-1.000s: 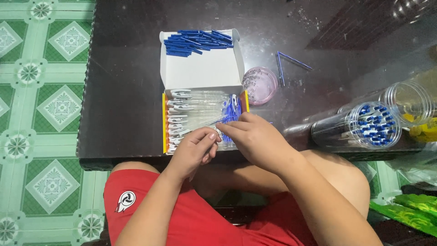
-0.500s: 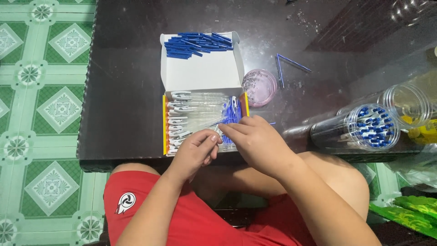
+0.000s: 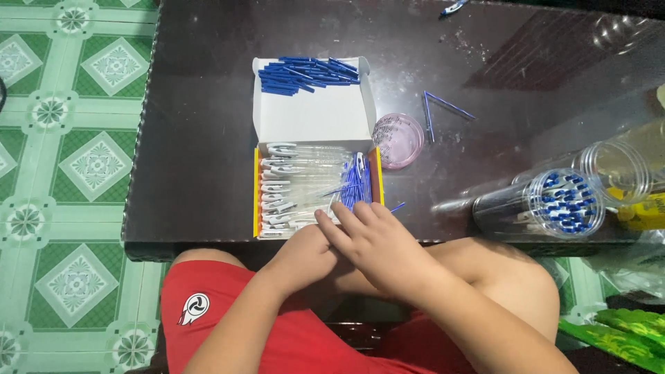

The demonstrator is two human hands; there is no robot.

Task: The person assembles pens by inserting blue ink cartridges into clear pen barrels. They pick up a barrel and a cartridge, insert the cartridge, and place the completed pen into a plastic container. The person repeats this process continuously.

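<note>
Both hands meet beside box of clear pens.

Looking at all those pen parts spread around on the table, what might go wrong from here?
The open box of clear pen barrels sits right at the table edge under both hands, the left hand and the right hand; a nudge might tip it off. The clear jar of finished pens lies on its side and may roll. The loose blue refills by the pink dish could scatter.
</note>
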